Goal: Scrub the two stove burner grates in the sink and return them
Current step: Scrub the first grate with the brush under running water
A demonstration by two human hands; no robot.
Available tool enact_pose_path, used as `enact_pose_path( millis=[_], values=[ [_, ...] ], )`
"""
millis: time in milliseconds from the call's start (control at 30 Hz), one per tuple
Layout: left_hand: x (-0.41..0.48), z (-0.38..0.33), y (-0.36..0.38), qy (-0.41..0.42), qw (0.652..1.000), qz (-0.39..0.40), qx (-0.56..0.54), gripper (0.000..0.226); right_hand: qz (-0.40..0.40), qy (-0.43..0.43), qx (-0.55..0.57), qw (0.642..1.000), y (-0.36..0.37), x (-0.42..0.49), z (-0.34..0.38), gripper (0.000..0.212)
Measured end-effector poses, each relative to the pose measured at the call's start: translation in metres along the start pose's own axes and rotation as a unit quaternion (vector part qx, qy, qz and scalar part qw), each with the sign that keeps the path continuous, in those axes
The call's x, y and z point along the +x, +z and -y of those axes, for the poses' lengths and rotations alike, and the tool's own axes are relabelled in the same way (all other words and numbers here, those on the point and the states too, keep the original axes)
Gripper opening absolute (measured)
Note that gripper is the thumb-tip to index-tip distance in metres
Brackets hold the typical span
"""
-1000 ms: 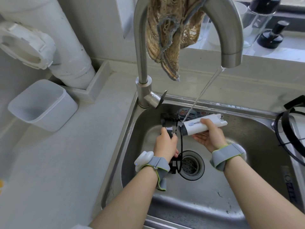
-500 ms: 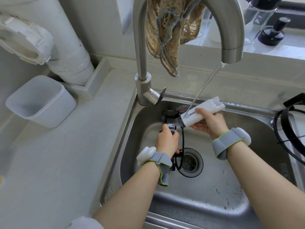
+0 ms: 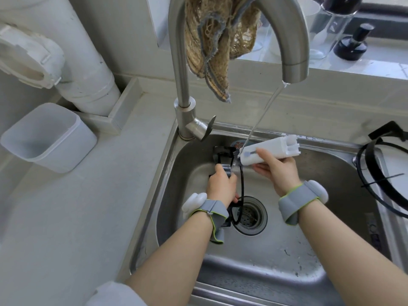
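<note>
A black burner grate stands upright in the steel sink, left of the drain, and my left hand grips it at its middle. My right hand holds a white scrub brush by its body, with the brush end pressed against the grate's top. A thin stream of water from the faucet lands on the brush. The second black grate lies on the counter at the right edge, partly cut off by the frame.
A worn brown cloth hangs over the faucet neck. A white plastic tub stands on the left counter below a white drain pipe. Dark bottles stand on the window ledge. The drain strainer sits mid-sink.
My right hand has tilted the brush so its rear end points up and right, and the brush head has shifted along the grate. My left hand keeps its grip.
</note>
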State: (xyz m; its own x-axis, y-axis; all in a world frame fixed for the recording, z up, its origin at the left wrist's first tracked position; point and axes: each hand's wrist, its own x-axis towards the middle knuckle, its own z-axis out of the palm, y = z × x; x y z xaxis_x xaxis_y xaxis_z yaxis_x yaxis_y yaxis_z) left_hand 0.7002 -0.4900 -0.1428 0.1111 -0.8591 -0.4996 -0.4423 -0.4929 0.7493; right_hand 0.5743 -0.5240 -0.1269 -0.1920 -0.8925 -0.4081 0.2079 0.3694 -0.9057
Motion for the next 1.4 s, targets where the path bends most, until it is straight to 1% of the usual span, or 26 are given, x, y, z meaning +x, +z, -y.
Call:
enact_pose_path(
  millis=[67, 167, 200, 333, 400, 567, 733, 800, 833, 867, 900, 933, 1000, 1033, 1067, 1133, 1200, 1233, 1267, 1300, 1333, 1400],
  values=[
    [0.0, 0.002, -0.002, -0.003, 1.0, -0.002, -0.003, 0.02, -0.003, 0.001, 0.029, 1.0, 0.001, -0.005, -0.005, 0.008],
    [0.0, 0.003, -0.002, -0.005, 1.0, -0.006, -0.009, 0.027, 0.005, 0.0, 0.013, 1.0, -0.013, -0.027, -0.012, 0.011],
    [0.0, 0.003, -0.003, -0.005, 1.0, -0.009, -0.008, 0.026, 0.008, 0.0, 0.001, 1.0, -0.019, -0.036, -0.014, 0.012],
    [0.003, 0.006, -0.004, -0.001, 1.0, -0.022, 0.017, 0.009, 0.041, -0.013, -0.04, 0.998, -0.036, -0.067, -0.022, 0.015],
    [0.004, 0.007, -0.005, -0.001, 1.0, -0.022, 0.018, 0.008, 0.048, -0.008, -0.04, 0.998, -0.038, -0.071, -0.023, 0.015],
    [0.002, 0.011, -0.008, -0.01, 1.0, -0.008, -0.011, 0.023, 0.036, -0.001, 0.043, 0.998, -0.014, -0.045, -0.017, 0.013],
    [0.004, 0.02, -0.013, -0.001, 0.999, -0.022, -0.042, 0.015, 0.005, 0.026, 0.097, 0.995, 0.017, -0.006, -0.013, 0.007],
    [0.004, 0.023, -0.011, -0.005, 0.997, -0.014, -0.08, 0.02, -0.008, 0.058, 0.114, 0.992, 0.022, 0.002, -0.014, 0.005],
    [0.004, 0.024, -0.011, -0.022, 0.989, -0.008, -0.145, 0.029, -0.008, 0.083, 0.125, 0.989, 0.021, 0.003, -0.016, 0.008],
    [0.005, 0.022, -0.013, -0.052, 0.97, 0.004, -0.238, 0.041, -0.005, 0.109, 0.131, 0.985, 0.017, 0.002, -0.019, 0.011],
    [0.007, 0.018, -0.017, -0.092, 0.938, 0.016, -0.335, 0.052, 0.004, 0.132, 0.125, 0.983, 0.013, -0.001, -0.022, 0.01],
    [0.011, 0.013, -0.021, -0.134, 0.897, 0.024, -0.42, 0.061, 0.017, 0.15, 0.102, 0.983, 0.009, -0.007, -0.029, 0.009],
    [0.019, 0.006, -0.029, -0.199, 0.825, 0.023, -0.529, 0.072, 0.042, 0.176, 0.041, 0.983, 0.0, -0.022, -0.048, 0.009],
    [0.022, 0.005, -0.031, -0.218, 0.804, 0.021, -0.553, 0.071, 0.044, 0.184, 0.035, 0.981, -0.004, -0.029, -0.056, 0.008],
    [0.025, 0.005, -0.032, -0.234, 0.789, 0.019, -0.568, 0.069, 0.041, 0.188, 0.05, 0.98, -0.008, -0.034, -0.061, 0.008],
    [0.028, 0.009, -0.033, -0.268, 0.764, 0.014, -0.587, 0.074, 0.02, 0.186, 0.097, 0.978, -0.013, -0.037, -0.064, 0.007],
    [0.031, 0.017, -0.039, -0.309, 0.734, -0.018, -0.605, 0.078, -0.011, 0.166, 0.126, 0.978, -0.017, -0.036, -0.061, 0.004],
    [0.033, 0.019, -0.041, -0.329, 0.723, -0.036, -0.606, 0.078, -0.029, 0.156, 0.135, 0.978, -0.019, -0.035, -0.06, 0.002],
    [0.037, 0.02, -0.044, -0.341, 0.722, -0.048, -0.6, 0.08, -0.039, 0.148, 0.137, 0.979, -0.022, -0.036, -0.06, 0.002],
    [0.04, 0.018, -0.047, -0.34, 0.737, -0.046, -0.582, 0.081, -0.042, 0.142, 0.135, 0.98, -0.022, -0.037, -0.06, 0.002],
    [0.044, 0.015, -0.048, -0.332, 0.758, -0.027, -0.561, 0.082, -0.045, 0.139, 0.128, 0.981, -0.022, -0.037, -0.06, 0.003],
    [0.051, 0.006, -0.048, -0.323, 0.795, 0.043, -0.511, 0.079, -0.056, 0.13, 0.103, 0.985, -0.022, -0.036, -0.059, 0.004]
  ],
)
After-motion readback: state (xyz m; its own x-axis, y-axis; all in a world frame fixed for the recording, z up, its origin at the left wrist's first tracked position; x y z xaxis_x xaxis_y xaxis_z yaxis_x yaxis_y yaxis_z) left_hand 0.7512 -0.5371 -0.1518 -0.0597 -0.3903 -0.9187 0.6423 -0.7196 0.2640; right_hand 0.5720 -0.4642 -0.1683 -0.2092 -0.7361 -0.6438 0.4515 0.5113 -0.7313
